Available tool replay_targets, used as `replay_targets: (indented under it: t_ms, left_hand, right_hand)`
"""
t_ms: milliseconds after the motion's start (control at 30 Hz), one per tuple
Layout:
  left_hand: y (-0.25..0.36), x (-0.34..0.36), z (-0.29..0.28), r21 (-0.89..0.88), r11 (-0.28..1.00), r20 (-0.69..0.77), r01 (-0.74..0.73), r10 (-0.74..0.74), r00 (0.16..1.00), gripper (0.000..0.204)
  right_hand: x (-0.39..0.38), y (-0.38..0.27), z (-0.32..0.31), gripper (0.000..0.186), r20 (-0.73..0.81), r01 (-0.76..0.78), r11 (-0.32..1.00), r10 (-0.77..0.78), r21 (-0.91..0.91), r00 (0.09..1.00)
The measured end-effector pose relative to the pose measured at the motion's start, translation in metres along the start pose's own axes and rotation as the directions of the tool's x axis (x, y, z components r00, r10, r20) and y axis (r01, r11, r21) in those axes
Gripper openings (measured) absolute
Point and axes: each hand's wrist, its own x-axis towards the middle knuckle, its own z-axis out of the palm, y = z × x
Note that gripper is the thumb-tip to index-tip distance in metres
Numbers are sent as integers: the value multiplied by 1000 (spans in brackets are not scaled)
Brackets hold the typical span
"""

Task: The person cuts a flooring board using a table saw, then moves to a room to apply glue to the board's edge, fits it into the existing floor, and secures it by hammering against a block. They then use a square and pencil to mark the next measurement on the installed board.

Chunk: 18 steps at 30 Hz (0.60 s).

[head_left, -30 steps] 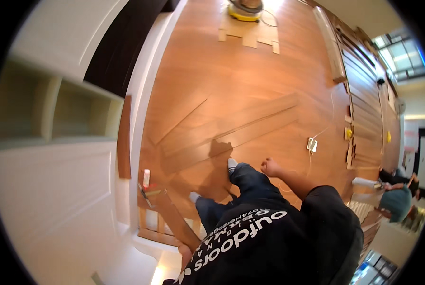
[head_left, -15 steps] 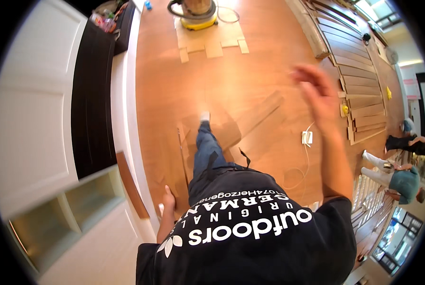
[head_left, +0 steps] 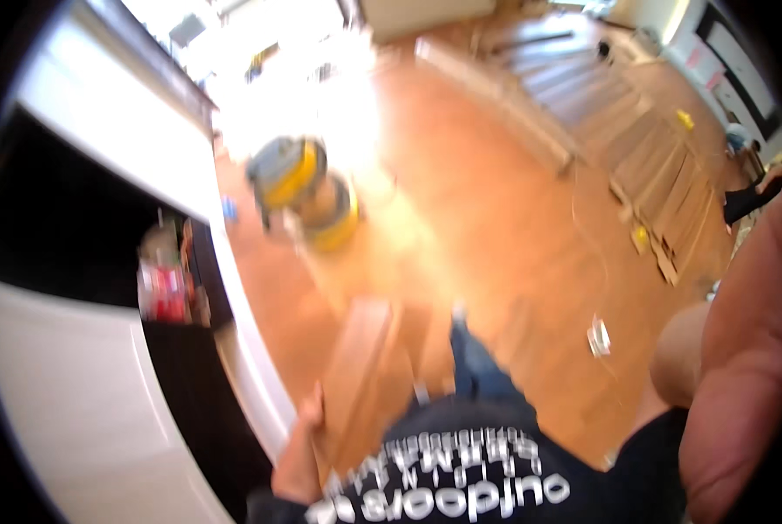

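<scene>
My left hand (head_left: 313, 407) hangs low at my left side, its fingers closed along the edge of a long wooden floor plank (head_left: 356, 362). The plank points forward beside my leg, its far end above the floor or near it; blur hides which. My right arm (head_left: 745, 384) is raised and bent close at the right edge of the picture, and its hand is out of sight. Jeans and a shoe show below my black shirt.
A yellow and grey vacuum cleaner (head_left: 308, 192) stands ahead. White cabinets with a dark recess (head_left: 59, 236) run along the left. A long box (head_left: 496, 105) and several laid planks (head_left: 644, 157) lie at right. A white power socket with a cable (head_left: 598, 338) sits on the floor.
The view has swung up and forward, bringing the vacuum cleaner fully in. My right hand has risen out of view toward the upper right. The plank at my left hand shows more clearly.
</scene>
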Motion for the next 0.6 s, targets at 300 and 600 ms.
replay_targets:
  t_ms: [300, 600]
  left_hand:
    - [310, 192, -54, 90, 993, -22, 79, -77, 997, 95]
    - [417, 308, -69, -83, 988, 0, 129, -129, 992, 102]
  right_hand:
    - [72, 333, -31, 62, -69, 72, 996, -76, -54, 995]
    - [108, 714, -15, 69, -13, 83, 961, -90, -264, 996]
